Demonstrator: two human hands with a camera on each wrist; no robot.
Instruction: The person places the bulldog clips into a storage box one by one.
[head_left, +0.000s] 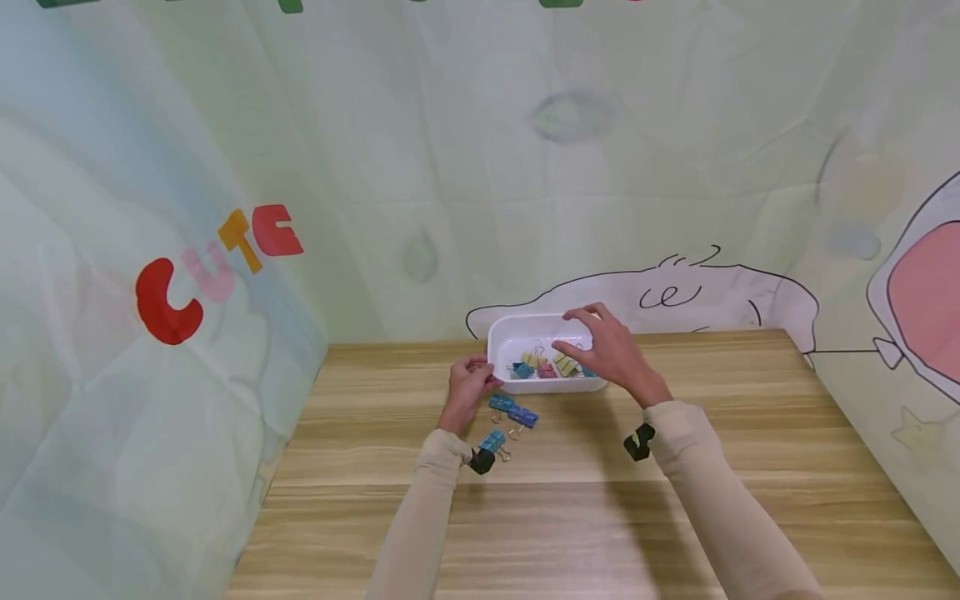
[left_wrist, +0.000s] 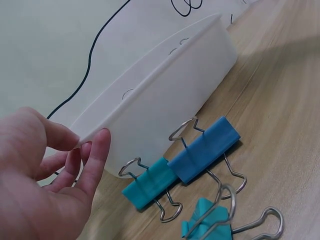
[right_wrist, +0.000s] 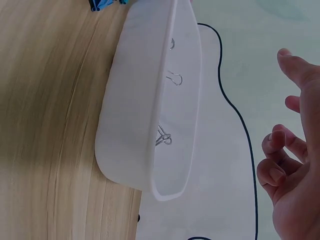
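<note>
A white plastic bin point(head_left: 517, 329) stands near the table's back edge, with several binder clips point(head_left: 547, 367) in yellow, pink and teal inside it. My left hand point(head_left: 467, 390) pinches the bin's left corner at the rim, thumb and fingers on either side of it point(left_wrist: 55, 165). Over the bin's right end hovers my right hand point(head_left: 611, 350), fingers spread and relaxed, holding nothing; the right wrist view shows this hand point(right_wrist: 295, 165) apart from the rim. Beside my left hand lie a teal clip point(left_wrist: 150, 182), a blue clip point(left_wrist: 205, 150) and another teal clip point(left_wrist: 207, 220).
The wood-grain table point(head_left: 570, 500) runs toward me from a printed cloth backdrop point(head_left: 450, 167) behind the bin. More cloth hangs at both sides of the table. A black wrist camera point(head_left: 482, 460) sits close to the nearest loose clip.
</note>
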